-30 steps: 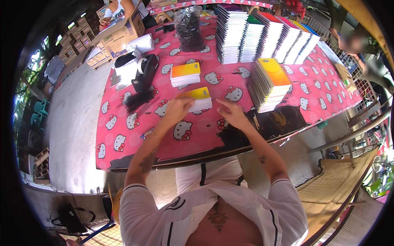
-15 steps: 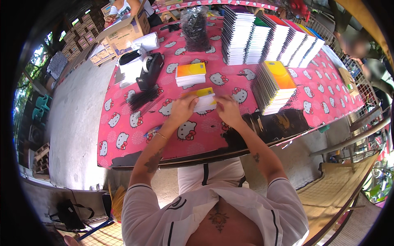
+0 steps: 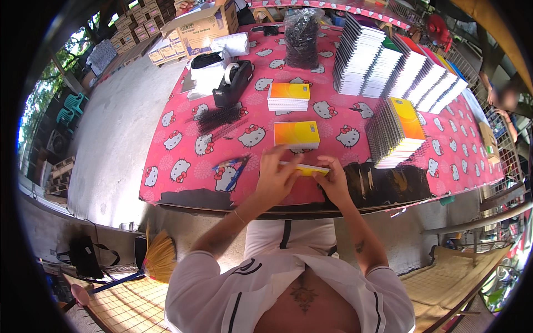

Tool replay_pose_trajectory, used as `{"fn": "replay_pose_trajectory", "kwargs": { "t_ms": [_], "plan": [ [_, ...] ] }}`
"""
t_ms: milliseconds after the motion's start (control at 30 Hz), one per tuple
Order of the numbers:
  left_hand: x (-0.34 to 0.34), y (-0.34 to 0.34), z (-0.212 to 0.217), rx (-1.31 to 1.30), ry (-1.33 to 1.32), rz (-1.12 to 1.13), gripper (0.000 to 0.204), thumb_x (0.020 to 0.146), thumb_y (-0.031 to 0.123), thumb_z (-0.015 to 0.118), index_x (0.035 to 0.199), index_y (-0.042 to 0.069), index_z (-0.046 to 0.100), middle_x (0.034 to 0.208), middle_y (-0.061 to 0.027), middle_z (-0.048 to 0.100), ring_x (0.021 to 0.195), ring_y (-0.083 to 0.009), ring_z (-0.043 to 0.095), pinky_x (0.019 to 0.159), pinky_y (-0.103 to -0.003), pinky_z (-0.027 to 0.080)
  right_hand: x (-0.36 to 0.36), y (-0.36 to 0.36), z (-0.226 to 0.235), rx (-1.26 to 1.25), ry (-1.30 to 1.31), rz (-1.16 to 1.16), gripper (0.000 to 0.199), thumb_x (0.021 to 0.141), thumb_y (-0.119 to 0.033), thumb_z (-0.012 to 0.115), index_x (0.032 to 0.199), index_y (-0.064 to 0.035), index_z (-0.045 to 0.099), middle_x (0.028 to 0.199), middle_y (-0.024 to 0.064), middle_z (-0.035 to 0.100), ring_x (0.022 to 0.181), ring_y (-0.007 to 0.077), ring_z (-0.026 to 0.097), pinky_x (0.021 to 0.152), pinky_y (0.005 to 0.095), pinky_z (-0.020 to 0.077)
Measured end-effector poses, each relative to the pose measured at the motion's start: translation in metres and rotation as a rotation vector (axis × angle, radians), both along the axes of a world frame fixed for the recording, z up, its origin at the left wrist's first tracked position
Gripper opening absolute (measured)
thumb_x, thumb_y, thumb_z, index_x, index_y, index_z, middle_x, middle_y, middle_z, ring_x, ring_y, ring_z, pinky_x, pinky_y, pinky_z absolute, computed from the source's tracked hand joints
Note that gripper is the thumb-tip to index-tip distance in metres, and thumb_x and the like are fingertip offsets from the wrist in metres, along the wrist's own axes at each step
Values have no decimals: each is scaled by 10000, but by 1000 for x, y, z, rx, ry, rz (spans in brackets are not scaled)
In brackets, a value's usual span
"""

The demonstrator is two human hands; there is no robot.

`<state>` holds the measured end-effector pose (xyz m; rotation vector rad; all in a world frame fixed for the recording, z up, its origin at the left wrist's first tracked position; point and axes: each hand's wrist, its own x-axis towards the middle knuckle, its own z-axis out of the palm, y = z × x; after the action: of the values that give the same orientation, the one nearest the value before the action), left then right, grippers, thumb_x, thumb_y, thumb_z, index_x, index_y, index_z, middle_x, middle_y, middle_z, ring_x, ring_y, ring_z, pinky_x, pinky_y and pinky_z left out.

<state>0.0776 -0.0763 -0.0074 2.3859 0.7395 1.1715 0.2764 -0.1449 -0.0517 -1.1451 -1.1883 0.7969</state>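
Near the table's front edge I hold a small yellow booklet (image 3: 312, 170), tilted so that mostly its narrow side shows. My right hand (image 3: 334, 182) grips its right end between thumb and fingers. At the left end, my left hand (image 3: 276, 173) has its thumb and fingers around the booklet, partly covering it. Just beyond my hands lies a short stack of yellow-orange booklets (image 3: 297, 134). Another such stack (image 3: 288, 95) sits farther back. To the right, a taller pile of spiral-bound yellow notebooks (image 3: 397, 130) stands slightly fanned. Pens (image 3: 236, 171) lie left of my left hand.
Loose black binding coils (image 3: 219, 120) lie near a black tape dispenser (image 3: 233, 83). A plastic bag of black coils (image 3: 302, 39) and tall notebook stacks (image 3: 358, 64) stand at the back. A cardboard box (image 3: 205, 30) is beyond the table (image 3: 183, 161). A person's arm (image 3: 509, 126) shows far right.
Both hands have drawn nearer the table's front edge with a booklet. The short stack beyond them now shows uncovered. The whole view has shifted, so the table's things appear farther right.
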Motion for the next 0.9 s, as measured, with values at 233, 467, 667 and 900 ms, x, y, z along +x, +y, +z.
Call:
{"fn": "replay_pose_trajectory", "kwargs": {
  "t_ms": [233,467,667,900],
  "plan": [
    [7,18,0,-123,-255,65,342,954,74,585,1293,38,614,1269,-226,546,1157,-358,569,950,-439,486,1,-6,8,-256,-39,-32,256,915,-53,715,1155,-28,628,1002,12,679,814,67,589,677,217,491],
    [-68,179,-32,264,393,519,172,884,162,680,1030,70,692,979,-152,639,912,-363,620,826,-495,513,1,-4,5,-170,211,20,246,923,-72,711,1156,-21,652,978,17,687,803,46,615,668,203,517],
    [-62,162,-36,269,338,456,181,900,131,663,1075,101,700,920,-128,622,869,-349,635,758,-470,521,-2,-3,7,-146,175,80,326,961,-124,675,1271,-26,651,1033,2,698,841,27,599,671,193,495],
    [-43,35,20,-93,22,9,176,914,74,690,1084,35,718,815,-115,656,604,-199,579,552,-313,454,-2,-7,7,-163,146,16,297,965,-137,678,1227,3,674,1065,25,700,887,71,631,749,228,529]
  ]
}}
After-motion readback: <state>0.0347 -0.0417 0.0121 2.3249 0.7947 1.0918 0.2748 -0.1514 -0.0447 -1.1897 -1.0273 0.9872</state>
